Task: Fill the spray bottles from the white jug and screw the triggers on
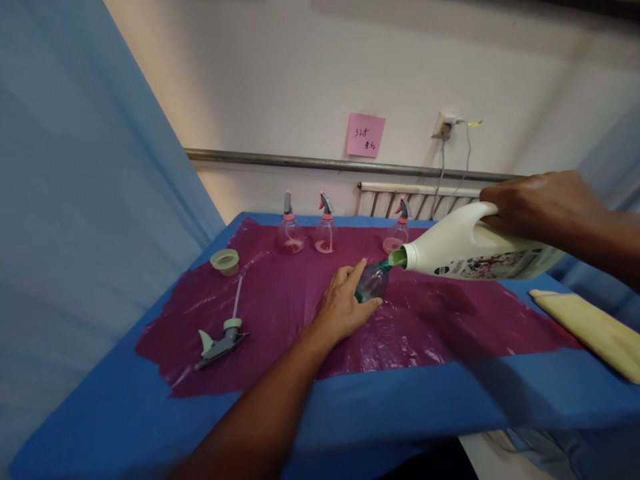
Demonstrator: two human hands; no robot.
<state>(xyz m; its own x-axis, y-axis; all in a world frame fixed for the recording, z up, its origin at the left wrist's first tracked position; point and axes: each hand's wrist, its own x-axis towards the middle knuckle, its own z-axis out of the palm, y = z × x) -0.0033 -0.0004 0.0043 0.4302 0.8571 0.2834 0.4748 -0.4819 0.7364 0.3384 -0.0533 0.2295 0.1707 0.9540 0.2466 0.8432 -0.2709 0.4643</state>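
My right hand (540,203) grips the handle of a large cream-coloured jug (450,243), tipped nearly level with its mouth pointing left. Its green-lined spout lies at the neck of a small clear spray bottle (374,281) with a green collar and no spray head on. Whether liquid is flowing I cannot make out. My left hand (345,300) is wrapped round that bottle from the left, thumb in front and fingers behind. A grey and pale-green spray head (223,343) with its tube lies to the left. Behind it sits a pale-green cap (225,261).
Three clear spray bottles with pink collars, a left one (291,235), a middle one (326,233) and a right one (396,235), stand at the back. Purple plastic sheeting (280,300) covers part of the blue tabletop (390,400). A folded yellow cloth (590,327) lies at the right.
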